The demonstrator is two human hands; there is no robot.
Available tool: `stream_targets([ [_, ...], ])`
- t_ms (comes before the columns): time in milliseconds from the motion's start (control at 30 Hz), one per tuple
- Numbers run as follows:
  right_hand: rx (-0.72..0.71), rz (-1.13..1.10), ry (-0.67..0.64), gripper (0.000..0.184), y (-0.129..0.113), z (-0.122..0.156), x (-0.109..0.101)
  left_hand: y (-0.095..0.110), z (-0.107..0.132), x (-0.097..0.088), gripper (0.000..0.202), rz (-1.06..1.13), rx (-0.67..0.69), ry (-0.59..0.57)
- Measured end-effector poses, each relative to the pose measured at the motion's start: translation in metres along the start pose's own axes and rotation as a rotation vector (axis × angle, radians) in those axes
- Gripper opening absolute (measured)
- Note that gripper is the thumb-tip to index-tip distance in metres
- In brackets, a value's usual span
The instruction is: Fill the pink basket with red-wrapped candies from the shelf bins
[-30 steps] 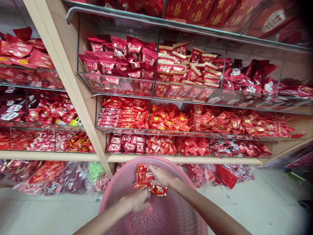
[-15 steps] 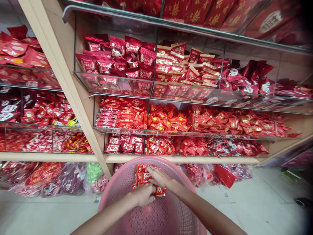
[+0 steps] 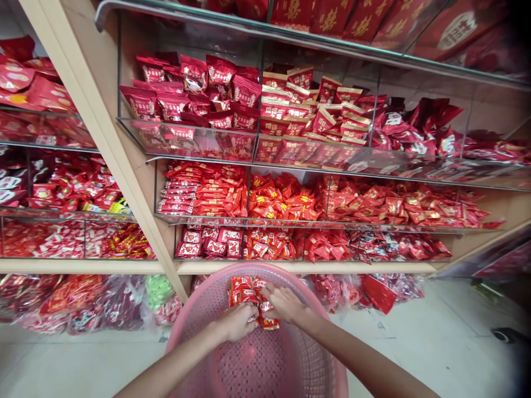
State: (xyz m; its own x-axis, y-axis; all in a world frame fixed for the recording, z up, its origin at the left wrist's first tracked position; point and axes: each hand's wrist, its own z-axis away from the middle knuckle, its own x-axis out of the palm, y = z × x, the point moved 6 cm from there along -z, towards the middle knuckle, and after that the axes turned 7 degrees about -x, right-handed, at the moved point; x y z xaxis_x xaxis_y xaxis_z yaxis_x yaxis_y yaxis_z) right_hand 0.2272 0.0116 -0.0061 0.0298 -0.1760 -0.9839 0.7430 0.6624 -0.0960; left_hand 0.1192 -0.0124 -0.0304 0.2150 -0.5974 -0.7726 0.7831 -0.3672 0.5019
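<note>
Both of my hands are inside a pink perforated plastic basket (image 3: pixel 207 315) at the bottom centre. Between them sits a bunch of small red wrapped candies (image 3: pixel 244 290). My left hand (image 3: pixel 237 321) is closed around the lower left of the bunch. My right hand (image 3: pixel 286 304) pinches its right side with curled fingers. The candies stand up above the basket floor, held between the two hands.
Right behind the basket rise wooden shelves (image 3: pixel 124 166) with clear acrylic bins (image 3: pixel 194 145) full of red candy packets in several rows. Clear bags of sweets (image 3: pixel 83 301), one of them green (image 3: pixel 160 290), lie on the pale tiled floor (image 3: pixel 448 337) under the lowest shelf.
My left hand has come up and forward to close on the candy bunch. My right hand has slid to the bunch's right side. The view has tipped slightly upward.
</note>
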Motion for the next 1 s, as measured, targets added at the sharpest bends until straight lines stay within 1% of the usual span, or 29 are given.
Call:
stream_targets([
  [67,0.021,0.094,-0.047,0.051,-0.002,0.004,0.009,0.000,0.000,-0.001,0.024,-0.018,0.004,0.022],
  [200,0.031,0.171,-0.075,0.039,-0.002,0.003,0.021,-0.001,0.000,-0.001,0.024,-0.035,0.007,0.040],
  [367,0.019,0.113,-0.096,0.035,0.006,-0.001,0.022,0.000,0.001,-0.001,0.024,-0.042,0.029,0.064],
  [500,0.016,0.080,-0.117,0.034,0.007,-0.002,0.020,0.013,0.001,0.000,0.022,-0.092,0.094,0.084],
  [567,0.019,0.081,-0.117,0.033,0.006,-0.001,0.020,0.022,0.001,-0.005,0.024,-0.133,0.160,0.139],
  [633,0.010,0.090,-0.102,0.032,0.004,0.000,0.020,0.028,-0.001,-0.014,0.026,-0.197,0.194,0.227],
  [700,-0.006,0.119,-0.087,0.035,0.001,0.001,0.023,0.025,-0.004,-0.024,0.026,-0.264,0.169,0.290],
  [767,-0.027,0.167,-0.077,0.036,-0.001,0.001,0.027,0.019,-0.009,-0.029,0.026,-0.307,0.142,0.290],
  [867,-0.048,0.222,-0.069,0.029,-0.004,0.000,0.034,0.010,-0.015,-0.028,0.025,-0.342,0.121,0.257],
  [1000,-0.045,0.202,-0.051,0.031,-0.002,-0.001,0.035,-0.001,-0.017,-0.024,0.028,-0.412,0.092,0.275],
])
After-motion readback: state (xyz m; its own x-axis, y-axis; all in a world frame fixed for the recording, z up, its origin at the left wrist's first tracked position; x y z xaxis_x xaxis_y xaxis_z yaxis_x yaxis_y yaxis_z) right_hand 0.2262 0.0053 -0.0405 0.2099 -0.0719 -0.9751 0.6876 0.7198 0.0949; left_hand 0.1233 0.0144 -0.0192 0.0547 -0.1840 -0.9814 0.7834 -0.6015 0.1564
